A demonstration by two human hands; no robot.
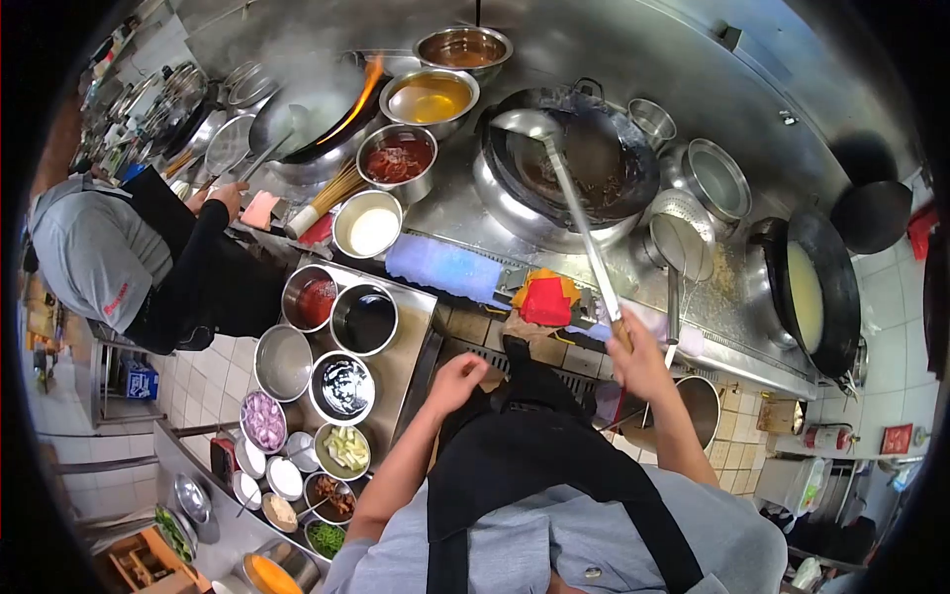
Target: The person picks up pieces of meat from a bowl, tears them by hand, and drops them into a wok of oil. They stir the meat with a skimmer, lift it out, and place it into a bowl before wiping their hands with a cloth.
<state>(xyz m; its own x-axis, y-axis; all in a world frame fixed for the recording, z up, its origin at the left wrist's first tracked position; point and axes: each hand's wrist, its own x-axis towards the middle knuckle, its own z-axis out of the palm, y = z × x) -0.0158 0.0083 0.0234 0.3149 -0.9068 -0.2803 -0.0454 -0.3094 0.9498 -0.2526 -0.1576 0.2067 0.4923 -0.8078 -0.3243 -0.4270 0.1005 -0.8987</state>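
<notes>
My right hand (638, 353) is wrapped round the wooden end of a long-handled ladle (579, 218). The ladle's bowl rests at the left inner side of a large black wok (594, 163), which holds a little dark liquid. My left hand (460, 381) hangs near my apron with its fingers curled; whether anything is in them is too small to tell. Between the wok and my body, a red and yellow cloth (546, 299) lies on the stove's front edge, with a bluish wet towel (442, 268) to its left.
At the left, a co-worker (109, 257) tends a steaming wok (317, 114) with flame at its rim. Bowls of sauce (397, 158) and oil (428, 99) stand between the woks. Ingredient containers (342, 388) fill the left counter. A strainer (681, 243) and another wok (807, 287) are at the right.
</notes>
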